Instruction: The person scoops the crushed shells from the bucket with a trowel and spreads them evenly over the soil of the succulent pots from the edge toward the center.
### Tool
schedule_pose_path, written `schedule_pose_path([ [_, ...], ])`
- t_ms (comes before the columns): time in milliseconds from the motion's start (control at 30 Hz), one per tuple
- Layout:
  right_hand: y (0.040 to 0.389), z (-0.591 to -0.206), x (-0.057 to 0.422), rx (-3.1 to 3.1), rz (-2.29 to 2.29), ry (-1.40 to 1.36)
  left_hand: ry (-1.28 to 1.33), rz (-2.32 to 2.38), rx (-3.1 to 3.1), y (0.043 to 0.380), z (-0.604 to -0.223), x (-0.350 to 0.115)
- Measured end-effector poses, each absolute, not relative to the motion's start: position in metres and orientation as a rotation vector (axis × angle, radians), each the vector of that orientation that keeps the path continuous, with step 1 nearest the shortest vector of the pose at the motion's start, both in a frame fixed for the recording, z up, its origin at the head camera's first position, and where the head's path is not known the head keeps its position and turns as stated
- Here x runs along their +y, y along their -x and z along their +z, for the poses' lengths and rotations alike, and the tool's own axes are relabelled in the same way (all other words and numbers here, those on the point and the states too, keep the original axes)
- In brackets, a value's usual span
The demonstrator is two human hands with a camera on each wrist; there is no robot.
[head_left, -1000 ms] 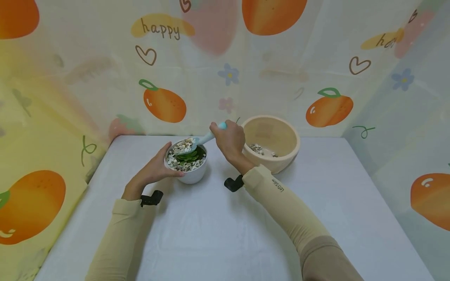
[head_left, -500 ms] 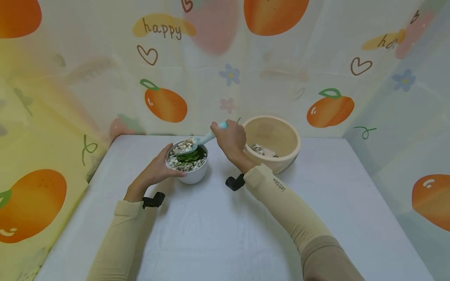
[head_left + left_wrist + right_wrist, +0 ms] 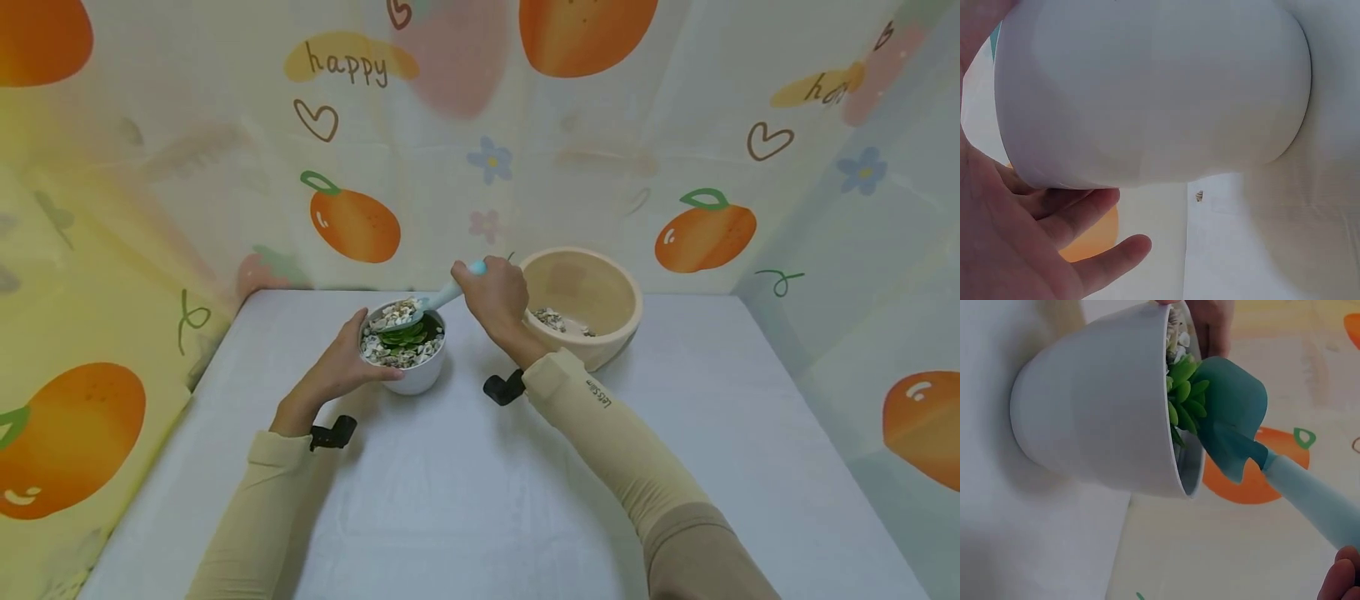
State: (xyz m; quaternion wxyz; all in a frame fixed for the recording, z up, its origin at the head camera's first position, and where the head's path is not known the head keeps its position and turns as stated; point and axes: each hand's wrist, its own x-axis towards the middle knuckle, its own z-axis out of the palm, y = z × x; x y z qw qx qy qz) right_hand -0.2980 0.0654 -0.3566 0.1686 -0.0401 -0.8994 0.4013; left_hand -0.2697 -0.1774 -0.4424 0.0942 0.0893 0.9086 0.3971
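Note:
A white flower pot point(image 3: 417, 381) stands on the table, holding a green succulent point(image 3: 405, 337) with pale pebbles point(image 3: 385, 353) around it. My left hand point(image 3: 341, 362) grips the pot at its rim, thumb on the near side. In the left wrist view, the fingers lie along the pot's wall and the little finger sticks out. With my right hand point(image 3: 497, 297) I hold the light blue handle of a small trowel point(image 3: 1310, 494). Its teal blade is over the pot's opening beside the leaves, loaded with pebbles in the head view. The blade's underside shows in the right wrist view.
Right of the pot, behind my right wrist, stands a large beige bowl point(image 3: 622, 333) with a few pebbles point(image 3: 551, 319) at its bottom. A tiny striped piece point(image 3: 1199, 196) lies on the white table point(image 3: 450, 500). Fruit-printed cloth point(image 3: 570, 183) hangs behind and at both sides.
Both hands stay almost still, the trowel held over the pot throughout. The head view and the left hand with the pot shift only slightly.

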Motion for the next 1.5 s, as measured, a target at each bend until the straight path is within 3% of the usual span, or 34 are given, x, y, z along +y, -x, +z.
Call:
schedule_pose_path([
  [267, 0.2976, -0.3594, 0.0648, -2.562, 1.15, 0.093, -0.349, 1.222, 2.647, 0.2745, -0.4452, -0.1791],
  [1500, 0.2982, -0.3569, 0.0658, -2.548, 1.092, 0.035, -0.26, 1.207, 2.667, 0.2713, -0.4453, -0.1787],
])
